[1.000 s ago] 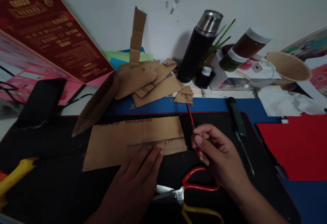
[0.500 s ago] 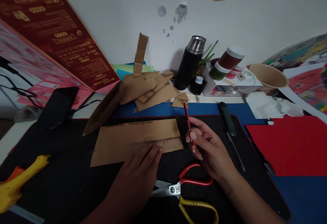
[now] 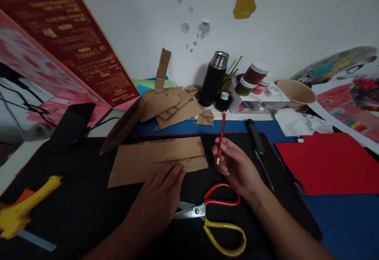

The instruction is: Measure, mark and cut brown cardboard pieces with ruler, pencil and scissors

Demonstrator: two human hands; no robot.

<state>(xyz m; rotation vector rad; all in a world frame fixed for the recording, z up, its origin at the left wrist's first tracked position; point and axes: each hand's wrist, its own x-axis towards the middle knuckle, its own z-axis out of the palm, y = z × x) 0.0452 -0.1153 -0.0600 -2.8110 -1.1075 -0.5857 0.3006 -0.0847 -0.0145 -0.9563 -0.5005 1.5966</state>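
A clear ruler (image 3: 195, 161) lies along the lower right part of a flat cardboard piece (image 3: 139, 161) with printed digits at its top edge. My left hand (image 3: 162, 195) rests on the ruler and cardboard, fingers laid flat and fairly close, palm down. To the right of the cardboard, my right hand (image 3: 233, 161) holds a red pencil (image 3: 222, 133) between thumb and fingers, raised off the mat, one end pointing up toward the back. Scissors (image 3: 201, 211) with a red and a yellow handle lie below, their blade tips hidden by my left hand.
Behind the black mat (image 3: 85, 196) are cardboard scraps (image 3: 180, 112), a black flask (image 3: 212, 79) and paint jars (image 3: 254, 74). A green-handled knife (image 3: 255, 135) and red paper (image 3: 328, 163) are at right. A yellow tool (image 3: 32, 206) lies at left.
The pencil has tilted, its upper end swinging from left to right of my right hand. The view has shifted slightly. My left hand stays on the ruler.
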